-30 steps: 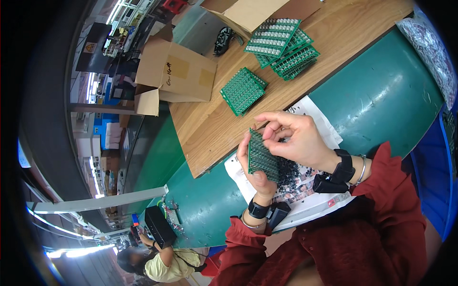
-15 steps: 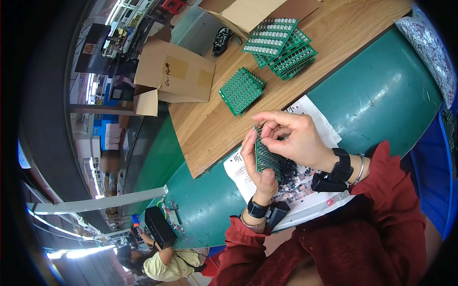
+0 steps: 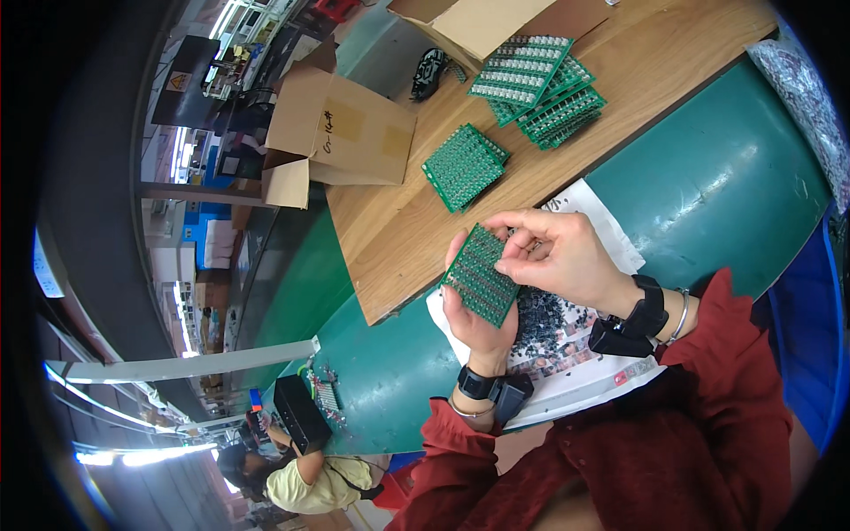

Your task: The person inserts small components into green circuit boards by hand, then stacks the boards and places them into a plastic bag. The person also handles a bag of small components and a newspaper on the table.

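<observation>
A green circuit board (image 3: pixel 484 281), covered with rows of small parts, lies tilted in my left hand (image 3: pixel 476 334). The thumb bends over its near left edge and the fingers reach behind it. At the board's right edge is my right hand (image 3: pixel 567 257), thumb and forefinger drawn together in a pinch; anything between them is too small to make out. Beneath both hands, a heap of small black pieces (image 3: pixel 553 323) covers part of a printed paper sheet (image 3: pixel 567 391) on the green work surface (image 3: pixel 708 177).
Circuit boards stand in a small stack (image 3: pixel 462 168) and a larger stack (image 3: pixel 536 84) on the wooden board (image 3: pixel 381 257). Cardboard boxes (image 3: pixel 354 133) are behind. A plastic bag (image 3: pixel 801 111) and a blue bin (image 3: pixel 801 310) are at right. Another person (image 3: pixel 310 482) sits at lower left.
The circuit board has turned from nearly edge-on to show its broad face. My right hand stays by its right edge, fingers still pinched. The whole view has shifted slightly.
</observation>
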`<action>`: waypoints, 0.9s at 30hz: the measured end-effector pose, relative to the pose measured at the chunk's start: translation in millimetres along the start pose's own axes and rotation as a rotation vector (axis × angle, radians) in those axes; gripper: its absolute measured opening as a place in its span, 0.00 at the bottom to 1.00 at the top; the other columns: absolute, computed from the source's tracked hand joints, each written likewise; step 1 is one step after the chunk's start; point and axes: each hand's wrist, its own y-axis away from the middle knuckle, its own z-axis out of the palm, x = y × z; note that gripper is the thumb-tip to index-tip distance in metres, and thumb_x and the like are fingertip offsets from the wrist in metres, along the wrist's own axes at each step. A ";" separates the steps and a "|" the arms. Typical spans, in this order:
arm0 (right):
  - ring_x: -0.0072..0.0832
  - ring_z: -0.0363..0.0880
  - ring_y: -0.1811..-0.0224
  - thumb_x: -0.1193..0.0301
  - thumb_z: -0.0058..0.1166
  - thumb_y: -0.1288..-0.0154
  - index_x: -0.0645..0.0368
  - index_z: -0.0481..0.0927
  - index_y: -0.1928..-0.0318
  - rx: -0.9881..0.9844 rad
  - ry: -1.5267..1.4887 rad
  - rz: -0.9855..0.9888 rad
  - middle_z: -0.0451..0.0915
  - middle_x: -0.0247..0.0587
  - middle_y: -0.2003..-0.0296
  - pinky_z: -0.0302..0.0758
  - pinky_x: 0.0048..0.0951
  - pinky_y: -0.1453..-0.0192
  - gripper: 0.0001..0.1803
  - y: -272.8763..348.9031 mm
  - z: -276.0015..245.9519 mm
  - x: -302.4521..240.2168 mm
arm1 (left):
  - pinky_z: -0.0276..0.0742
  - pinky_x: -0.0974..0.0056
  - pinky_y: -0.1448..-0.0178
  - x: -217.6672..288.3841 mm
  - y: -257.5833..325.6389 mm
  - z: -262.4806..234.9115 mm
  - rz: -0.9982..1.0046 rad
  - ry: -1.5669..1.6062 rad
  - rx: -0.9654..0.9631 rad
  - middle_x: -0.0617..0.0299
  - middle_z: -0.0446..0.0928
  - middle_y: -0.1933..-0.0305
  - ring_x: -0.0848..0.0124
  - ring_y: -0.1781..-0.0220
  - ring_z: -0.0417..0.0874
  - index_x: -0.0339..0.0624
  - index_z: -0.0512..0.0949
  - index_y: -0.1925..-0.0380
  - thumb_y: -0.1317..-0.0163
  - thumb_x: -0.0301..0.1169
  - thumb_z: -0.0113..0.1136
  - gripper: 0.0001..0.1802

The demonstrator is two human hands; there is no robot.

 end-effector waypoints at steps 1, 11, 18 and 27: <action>0.17 0.80 0.63 0.83 0.57 0.46 0.65 0.76 0.48 0.014 0.014 -0.024 0.82 0.37 0.66 0.79 0.20 0.58 0.21 -0.2 1.0 3.1 | 0.56 0.45 0.31 0.6 -1.1 -0.3 -0.020 0.031 0.000 0.44 0.64 0.37 0.50 0.35 0.66 0.39 0.57 0.35 0.37 0.58 0.38 0.39; 0.20 0.81 0.64 0.84 0.56 0.45 0.66 0.77 0.50 0.074 -0.122 -0.129 0.82 0.39 0.66 0.80 0.21 0.59 0.19 -0.2 10.8 2.3 | 0.58 0.49 0.31 -5.9 2.2 5.5 -0.022 -0.079 -0.060 0.43 0.64 0.39 0.52 0.36 0.66 0.37 0.57 0.37 0.40 0.66 0.39 0.46; 0.21 0.82 0.71 0.83 0.54 0.46 0.66 0.78 0.55 0.144 0.076 -0.229 0.82 0.38 0.71 0.79 0.22 0.66 0.16 1.4 12.3 3.5 | 0.58 0.50 0.31 -9.9 7.8 2.3 0.088 -0.319 -0.104 0.42 0.62 0.39 0.53 0.36 0.65 0.36 0.55 0.39 0.46 0.67 0.50 0.50; 0.19 0.80 0.72 0.83 0.54 0.48 0.65 0.80 0.59 0.150 0.053 -0.274 0.81 0.37 0.72 0.78 0.20 0.67 0.13 2.0 11.1 3.2 | 0.58 0.49 0.31 -12.6 10.0 3.0 0.148 -0.322 -0.055 0.42 0.63 0.40 0.52 0.37 0.66 0.38 0.56 0.40 0.46 0.68 0.48 0.49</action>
